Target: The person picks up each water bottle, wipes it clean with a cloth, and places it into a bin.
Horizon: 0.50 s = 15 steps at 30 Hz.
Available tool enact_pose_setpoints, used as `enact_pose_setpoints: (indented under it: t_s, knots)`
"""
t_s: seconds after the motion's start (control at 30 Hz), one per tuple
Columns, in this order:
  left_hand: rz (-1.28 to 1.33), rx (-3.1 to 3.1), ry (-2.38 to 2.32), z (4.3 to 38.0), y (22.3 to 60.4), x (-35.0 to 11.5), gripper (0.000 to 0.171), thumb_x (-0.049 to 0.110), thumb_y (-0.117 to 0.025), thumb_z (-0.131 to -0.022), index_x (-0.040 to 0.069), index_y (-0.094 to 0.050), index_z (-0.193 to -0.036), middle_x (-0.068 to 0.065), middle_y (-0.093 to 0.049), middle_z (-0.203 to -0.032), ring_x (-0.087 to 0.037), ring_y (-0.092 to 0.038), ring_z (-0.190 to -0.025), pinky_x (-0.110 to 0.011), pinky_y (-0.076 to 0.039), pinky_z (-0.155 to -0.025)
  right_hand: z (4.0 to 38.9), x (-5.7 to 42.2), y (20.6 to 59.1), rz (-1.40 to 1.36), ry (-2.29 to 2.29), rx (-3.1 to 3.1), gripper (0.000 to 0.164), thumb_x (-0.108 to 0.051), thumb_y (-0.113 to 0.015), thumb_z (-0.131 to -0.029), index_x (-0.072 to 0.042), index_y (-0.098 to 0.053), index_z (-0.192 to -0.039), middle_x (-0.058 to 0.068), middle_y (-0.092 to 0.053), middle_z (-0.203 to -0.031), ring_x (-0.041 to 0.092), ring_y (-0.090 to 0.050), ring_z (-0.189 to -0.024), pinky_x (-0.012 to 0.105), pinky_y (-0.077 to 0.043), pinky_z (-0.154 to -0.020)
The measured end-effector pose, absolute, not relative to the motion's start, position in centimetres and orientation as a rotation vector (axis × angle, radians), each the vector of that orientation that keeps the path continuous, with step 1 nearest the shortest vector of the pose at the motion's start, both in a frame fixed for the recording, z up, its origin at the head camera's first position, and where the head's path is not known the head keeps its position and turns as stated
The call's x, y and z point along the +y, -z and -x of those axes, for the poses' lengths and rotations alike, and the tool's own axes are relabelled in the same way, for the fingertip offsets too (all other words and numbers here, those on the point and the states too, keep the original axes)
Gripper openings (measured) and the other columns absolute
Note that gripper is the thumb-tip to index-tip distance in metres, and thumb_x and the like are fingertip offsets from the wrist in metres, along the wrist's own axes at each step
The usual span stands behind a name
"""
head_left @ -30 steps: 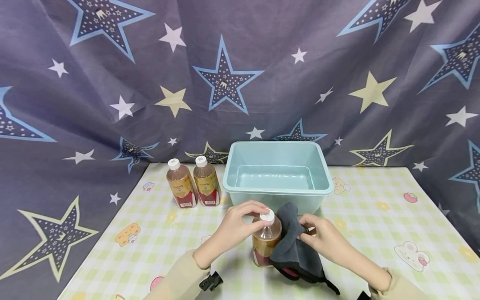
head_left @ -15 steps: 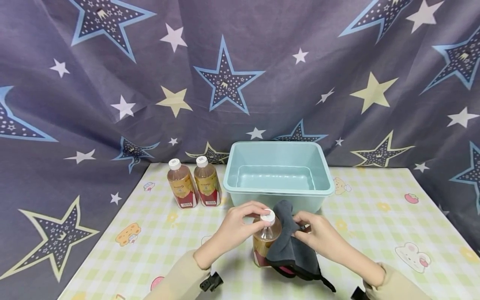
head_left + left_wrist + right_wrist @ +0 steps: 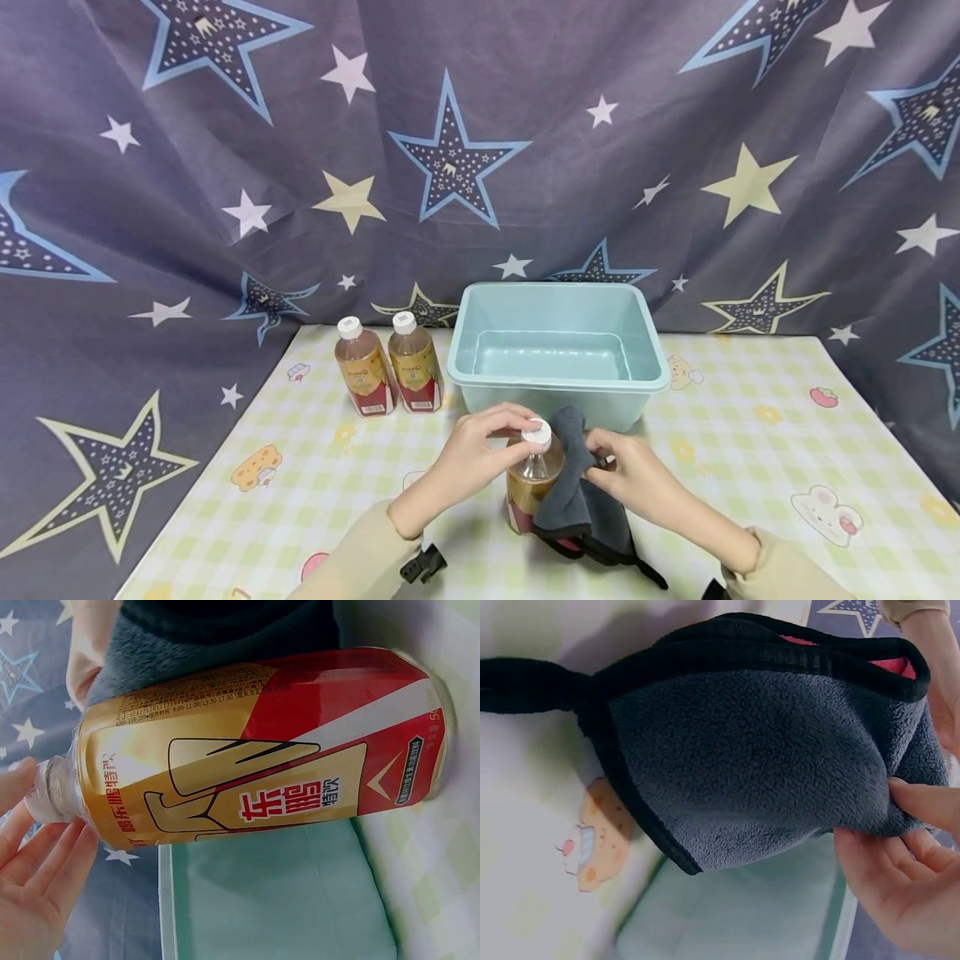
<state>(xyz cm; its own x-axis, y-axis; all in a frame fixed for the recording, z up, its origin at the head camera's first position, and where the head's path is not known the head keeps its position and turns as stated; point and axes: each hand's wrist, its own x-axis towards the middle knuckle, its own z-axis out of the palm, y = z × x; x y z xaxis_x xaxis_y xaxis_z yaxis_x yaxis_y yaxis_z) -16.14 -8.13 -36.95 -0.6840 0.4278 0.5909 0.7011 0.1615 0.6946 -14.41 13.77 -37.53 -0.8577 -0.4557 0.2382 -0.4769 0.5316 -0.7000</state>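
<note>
A drink bottle [image 3: 262,750] with a gold and red label stands upright on the table in front of the tub. My left hand [image 3: 486,446] pinches its white cap [image 3: 537,433] between thumb and fingers. Against the bottle's right side hangs a dark grey cloth [image 3: 581,492] with black edging, a black loop and some pink on its inner side. My right hand [image 3: 630,471] pinches the cloth's upper part between thumb and fingers, as the right wrist view shows close up. The cloth hides part of the bottle in the head view.
Behind the hands stands a light blue plastic tub [image 3: 558,385]. Two similar bottles, one [image 3: 365,371] and another [image 3: 415,367], stand left of it. A checked tablecloth [image 3: 735,467] covers the table, and a star-patterned curtain [image 3: 547,100] hangs at the back.
My right hand and the cloth have shifted slightly left, and the cloth's lower edge now overlaps the bottle a little more. My left hand and the bottle have stayed in place.
</note>
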Motion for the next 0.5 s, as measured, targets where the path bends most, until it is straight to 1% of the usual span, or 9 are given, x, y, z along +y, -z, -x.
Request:
enact_pose_setpoints:
  t_s: [0.2,0.33,0.5]
  knots:
    - [1.085,-2.192,1.539,16.2,37.0,-8.1,0.015,0.010,-0.069,-0.076,0.004,-0.066,-0.090,-0.006,-0.064,-0.097,-0.013,-0.061,-0.085,-0.023,-0.052,-0.073,14.6,13.6,38.7,-0.807,-1.250,-2.769,0.019,0.006,-0.063,-0.071,-0.007,-0.050,-0.075,-0.003,-0.054,-0.070,0.007,-0.054,-0.066,0.019,-0.045,-0.052]
    - [1.082,-2.198,1.541,16.3,37.1,-8.2,0.015,0.010,-0.069,-0.076,0.003,-0.066,-0.089,-0.006,-0.064,-0.097,-0.013,-0.061,-0.085,-0.023,-0.052,-0.074,14.7,13.6,39.6,-0.821,-1.188,-2.795,0.019,0.004,-0.065,-0.071,-0.008,-0.051,-0.076,-0.004,-0.053,-0.070,0.005,-0.052,-0.065,0.020,-0.044,-0.052]
    - [1.083,-2.209,1.547,16.3,37.1,-8.2,0.016,0.011,-0.069,-0.076,0.005,-0.066,-0.090,-0.004,-0.063,-0.098,-0.010,-0.060,-0.085,-0.022,-0.052,-0.074,14.9,13.5,40.5,-0.836,-1.185,-2.835,0.020,0.005,-0.063,-0.071,-0.009,-0.049,-0.073,-0.006,-0.045,-0.065,0.002,-0.042,-0.058,0.019,-0.037,-0.048]
